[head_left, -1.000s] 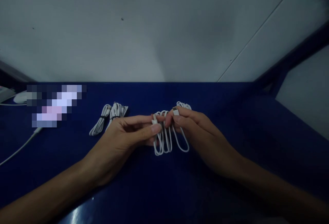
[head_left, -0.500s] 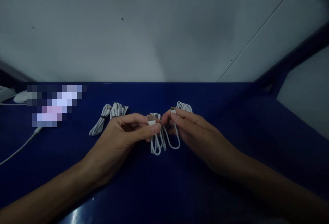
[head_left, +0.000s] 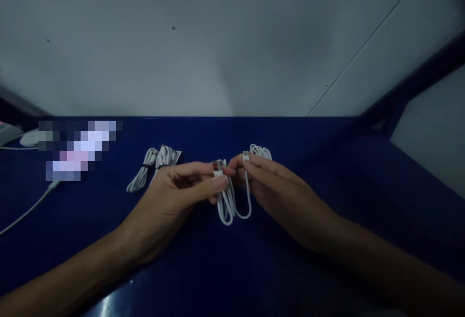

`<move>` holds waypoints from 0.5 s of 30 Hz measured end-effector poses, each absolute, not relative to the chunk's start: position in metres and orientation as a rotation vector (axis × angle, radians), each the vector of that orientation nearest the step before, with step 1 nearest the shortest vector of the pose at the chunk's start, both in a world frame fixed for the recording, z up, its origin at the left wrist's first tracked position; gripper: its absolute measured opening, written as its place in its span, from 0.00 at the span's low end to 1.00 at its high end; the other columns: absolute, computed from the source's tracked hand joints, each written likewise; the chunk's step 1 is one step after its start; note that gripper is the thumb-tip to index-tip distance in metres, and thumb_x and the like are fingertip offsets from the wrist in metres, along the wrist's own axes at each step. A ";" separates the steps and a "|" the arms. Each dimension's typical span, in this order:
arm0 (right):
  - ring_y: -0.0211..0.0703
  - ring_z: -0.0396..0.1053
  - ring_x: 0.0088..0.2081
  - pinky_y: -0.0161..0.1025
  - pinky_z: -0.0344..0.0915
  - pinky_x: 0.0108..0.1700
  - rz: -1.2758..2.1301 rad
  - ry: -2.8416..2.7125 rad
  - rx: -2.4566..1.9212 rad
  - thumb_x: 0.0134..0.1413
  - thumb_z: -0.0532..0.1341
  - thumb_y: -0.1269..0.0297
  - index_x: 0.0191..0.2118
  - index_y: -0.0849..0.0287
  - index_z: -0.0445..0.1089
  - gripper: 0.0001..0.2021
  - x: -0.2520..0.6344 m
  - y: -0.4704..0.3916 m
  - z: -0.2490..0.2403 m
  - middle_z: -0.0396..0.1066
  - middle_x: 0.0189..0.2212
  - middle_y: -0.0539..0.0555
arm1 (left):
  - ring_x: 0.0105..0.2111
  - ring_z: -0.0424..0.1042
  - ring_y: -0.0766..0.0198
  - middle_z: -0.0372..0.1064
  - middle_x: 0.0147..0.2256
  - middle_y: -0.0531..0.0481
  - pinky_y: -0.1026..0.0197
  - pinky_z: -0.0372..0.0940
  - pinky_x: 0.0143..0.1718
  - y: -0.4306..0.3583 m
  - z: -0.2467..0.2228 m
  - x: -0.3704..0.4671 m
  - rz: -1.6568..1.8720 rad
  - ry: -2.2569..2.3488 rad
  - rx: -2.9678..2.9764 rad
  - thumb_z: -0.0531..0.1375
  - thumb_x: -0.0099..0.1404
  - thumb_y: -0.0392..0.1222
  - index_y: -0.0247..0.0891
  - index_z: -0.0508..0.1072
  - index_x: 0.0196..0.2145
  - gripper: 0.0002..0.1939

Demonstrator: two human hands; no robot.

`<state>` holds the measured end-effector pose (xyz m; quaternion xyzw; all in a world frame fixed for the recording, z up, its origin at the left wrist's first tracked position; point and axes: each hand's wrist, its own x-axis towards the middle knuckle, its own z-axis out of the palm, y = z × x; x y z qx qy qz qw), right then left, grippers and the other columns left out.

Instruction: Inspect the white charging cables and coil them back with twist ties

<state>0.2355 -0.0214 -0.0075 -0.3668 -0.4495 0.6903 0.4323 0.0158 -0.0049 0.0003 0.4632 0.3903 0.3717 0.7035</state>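
Both hands hold one white USB cable (head_left: 225, 205), its length looped in a loose coil hanging between them. My left hand (head_left: 181, 193) pinches the larger plug (head_left: 217, 167), with the thumb on its white housing and the metal end pointing up. Between thumb and index finger, my right hand (head_left: 278, 181) grips the smaller plug (head_left: 246, 156), also pointing up, and a single strand drops from it in a curve. The fingertips of the two hands nearly meet. Part of the coil is hidden behind the left fingers.
Beyond my left hand lie tied bundles of white cable (head_left: 142, 171); another white bundle (head_left: 260, 151) is partly behind my right hand. A blurred-out glowing object (head_left: 82, 150) with a white cord (head_left: 32, 215) is at left. A pale wall (head_left: 181, 65) backs the blue table (head_left: 232, 278).
The left plug has turned a little in my fingers and its metal end looks different. The hanging coil has shifted slightly right and lower; the strand below the right plug hangs lower.
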 end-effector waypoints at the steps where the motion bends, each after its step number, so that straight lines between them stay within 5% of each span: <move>1: 0.51 0.75 0.61 0.52 0.66 0.68 1.724 -1.112 -0.918 0.79 0.62 0.51 0.48 0.51 0.80 0.13 0.235 -0.022 -0.007 0.80 0.53 0.54 | 0.34 0.71 0.66 0.75 0.31 0.52 0.63 0.69 0.43 -0.005 0.000 0.016 0.829 0.863 1.029 0.77 0.68 0.44 0.42 0.89 0.38 0.05; 15: 0.50 0.76 0.57 0.53 0.67 0.67 1.685 -1.174 -0.977 0.78 0.63 0.48 0.54 0.47 0.82 0.14 0.230 -0.025 -0.006 0.80 0.56 0.54 | 0.36 0.76 0.63 0.78 0.33 0.51 0.63 0.73 0.44 -0.006 -0.003 0.015 0.889 0.905 1.091 0.76 0.68 0.40 0.43 0.88 0.38 0.02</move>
